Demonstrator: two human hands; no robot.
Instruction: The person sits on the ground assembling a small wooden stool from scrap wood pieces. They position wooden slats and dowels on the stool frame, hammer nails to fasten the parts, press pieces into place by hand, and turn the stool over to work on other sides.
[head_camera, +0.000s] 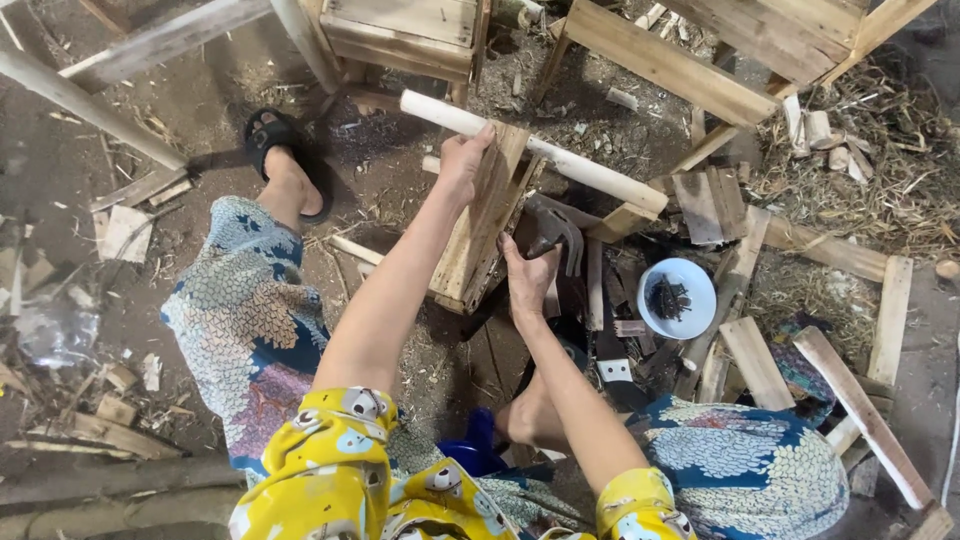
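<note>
The left hand (462, 160) has its grip closed on the top edge of a small wooden assembly (482, 225) made of flat boards, which stands tilted on the dirt floor (200, 110) between the person's knees. The right hand (527, 278) has its grip closed around the handle of a claw hammer (553, 228); the dark metal head of the hammer is just beside the right side of the boards. A pale round wooden rod (535, 150) lies across behind the top of the assembly, touching it near the left hand's fingers.

To the right of the hammer, a small blue-white bowl (677, 297) with dark nails inside sits on the floor among loose wood offcuts (755, 360). Further out, rough wooden frames (700, 60) stand near the top edge of the floor area. At the left, a foot in a black sandal (280, 160) rests on the floor. Wood scraps (125, 232) and straw are spread around.
</note>
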